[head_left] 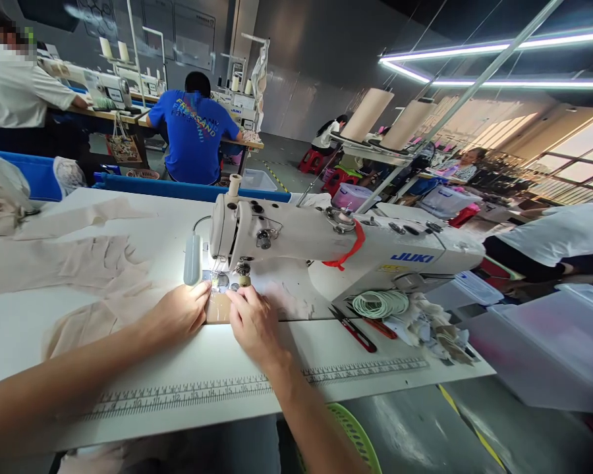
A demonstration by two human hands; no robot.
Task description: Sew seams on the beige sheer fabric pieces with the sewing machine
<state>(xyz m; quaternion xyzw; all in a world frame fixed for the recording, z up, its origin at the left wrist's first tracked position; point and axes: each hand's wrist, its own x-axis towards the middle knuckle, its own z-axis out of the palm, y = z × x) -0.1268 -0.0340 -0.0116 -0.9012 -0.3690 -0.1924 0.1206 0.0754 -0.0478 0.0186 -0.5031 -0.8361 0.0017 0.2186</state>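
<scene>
A white JUKI sewing machine (336, 247) stands on the white table (39, 316), its lamp lighting the needle area. A small beige fabric piece (218, 307) lies under the needle. My left hand (178, 311) presses on the left side of the piece, fingers curled together. My right hand (253, 322) rests against its right side, fingertips pinched at the edge by the presser foot. Pale beige fabric (79, 270) is spread on the table to the left of my hands.
Red-handled scissors (358, 332), a coil of white elastic (380, 303) and fabric scraps lie right of the machine. Translucent plastic bins (553, 342) stand at the right. A green basket (360, 441) sits below the table edge. Other people work at machines behind.
</scene>
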